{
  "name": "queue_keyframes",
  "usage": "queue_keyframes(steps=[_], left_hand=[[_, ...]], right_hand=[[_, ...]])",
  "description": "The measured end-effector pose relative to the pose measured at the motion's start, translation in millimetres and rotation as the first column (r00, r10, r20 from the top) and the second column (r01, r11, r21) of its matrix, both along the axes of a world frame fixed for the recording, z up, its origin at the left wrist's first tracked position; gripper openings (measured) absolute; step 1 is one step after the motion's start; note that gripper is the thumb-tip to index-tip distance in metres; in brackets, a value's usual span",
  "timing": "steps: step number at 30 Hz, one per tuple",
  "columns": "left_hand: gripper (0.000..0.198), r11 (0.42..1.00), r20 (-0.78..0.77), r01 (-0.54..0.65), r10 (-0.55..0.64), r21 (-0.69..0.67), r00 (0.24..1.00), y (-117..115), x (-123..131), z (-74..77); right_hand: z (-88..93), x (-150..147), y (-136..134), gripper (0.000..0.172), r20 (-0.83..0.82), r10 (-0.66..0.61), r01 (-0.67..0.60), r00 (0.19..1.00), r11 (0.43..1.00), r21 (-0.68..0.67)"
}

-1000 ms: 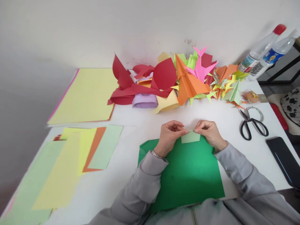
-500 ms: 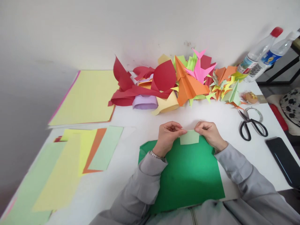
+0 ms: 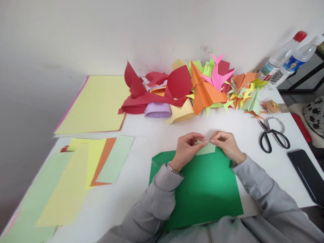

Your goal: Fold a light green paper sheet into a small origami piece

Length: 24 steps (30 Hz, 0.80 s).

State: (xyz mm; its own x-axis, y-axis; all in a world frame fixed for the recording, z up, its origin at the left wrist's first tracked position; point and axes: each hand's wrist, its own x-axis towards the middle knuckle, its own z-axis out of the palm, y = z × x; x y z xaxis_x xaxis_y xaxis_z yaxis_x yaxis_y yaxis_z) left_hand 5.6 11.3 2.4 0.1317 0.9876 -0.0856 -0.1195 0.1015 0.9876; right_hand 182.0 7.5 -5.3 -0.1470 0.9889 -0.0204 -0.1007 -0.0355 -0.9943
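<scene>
Being pinched at its far edge, a small pale green paper (image 3: 207, 149) is held by the left hand (image 3: 185, 150) at 11 o'clock and the right hand (image 3: 226, 144) at 1, with the fingers (image 3: 217, 139) of both closed on it, over the 12 o'clock edge of a green sheet (image 3: 207, 189). From that sheet, folded paper planes (image 3: 203, 94) are heaped farther off at 12, black-handled scissors (image 3: 268, 130) are laid at 2, a black phone (image 3: 305, 175) is set at 3, and coloured paper strips (image 3: 115, 162) are spread at 9.
</scene>
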Motion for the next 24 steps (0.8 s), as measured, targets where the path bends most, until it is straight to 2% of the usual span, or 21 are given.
queue_keyframes(steps=[7, 12, 17, 24], left_hand=[[0.022, 0.997, -0.06, -0.03, 0.034, 0.067, 0.998, -2.0, 2.7, -0.9], [0.021, 0.995, -0.07, -0.041, 0.048, 0.09, 0.996, -3.1, 3.9, -0.8], [0.022, 0.997, -0.073, -0.023, 0.029, 0.072, 0.997, -3.3, 3.2, -2.4], [0.025, 1.0, -0.001, 0.024, -0.023, 0.014, 1.0, -2.7, 1.5, -1.5]], right_hand=[[1.4, -1.8, -1.2, 0.017, 0.051, 0.11, -0.112, 0.993, 0.993, 0.027], [2.0, -0.6, -1.7, 0.015, 0.054, 0.142, -0.144, 0.988, 0.989, 0.036], [5.5, -2.1, -1.6, 0.021, 0.038, 0.128, -0.129, 0.991, 0.991, 0.03], [3.8, -2.7, -2.0, 0.022, 0.034, 0.105, -0.105, 0.994, 0.994, 0.011]])
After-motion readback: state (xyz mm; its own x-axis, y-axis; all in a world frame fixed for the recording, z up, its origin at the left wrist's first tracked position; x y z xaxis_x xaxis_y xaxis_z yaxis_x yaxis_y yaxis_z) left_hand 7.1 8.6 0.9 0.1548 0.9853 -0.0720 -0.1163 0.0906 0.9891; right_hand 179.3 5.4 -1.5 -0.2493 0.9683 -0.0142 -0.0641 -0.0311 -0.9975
